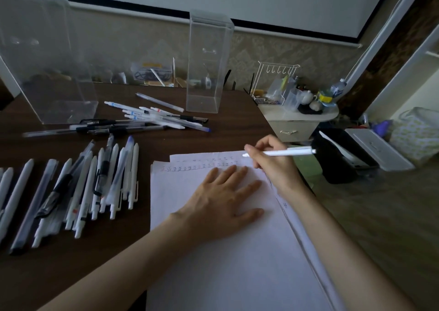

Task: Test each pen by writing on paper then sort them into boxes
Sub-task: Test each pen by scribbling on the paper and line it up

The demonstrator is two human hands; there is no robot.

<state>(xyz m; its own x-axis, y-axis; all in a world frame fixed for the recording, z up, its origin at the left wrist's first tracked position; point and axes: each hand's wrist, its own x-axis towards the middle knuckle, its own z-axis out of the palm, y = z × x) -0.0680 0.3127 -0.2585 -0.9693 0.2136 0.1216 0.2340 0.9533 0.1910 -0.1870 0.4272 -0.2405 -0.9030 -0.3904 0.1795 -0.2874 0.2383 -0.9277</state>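
Note:
White sheets of paper (232, 258) lie on the dark wooden desk (71, 270), with a row of small written marks near the top edge. My left hand (223, 204) rests flat on the paper, fingers spread. My right hand (270, 161) holds a white pen (285, 153) with its tip just above the paper's top right corner. Several pens (78, 187) lie in a row left of the paper. A second heap of pens (147, 119) lies farther back. Two clear boxes stand behind: a large box (45, 68) at the left, a tall narrow box (206, 66) in the middle.
The desk's right edge runs close beside the paper. Beyond it stands a small cream cabinet (297, 120) with a wire rack, cups and a bottle. A black bin (342, 158) and a white case (377, 149) sit on the floor. Clutter lines the wall behind the boxes.

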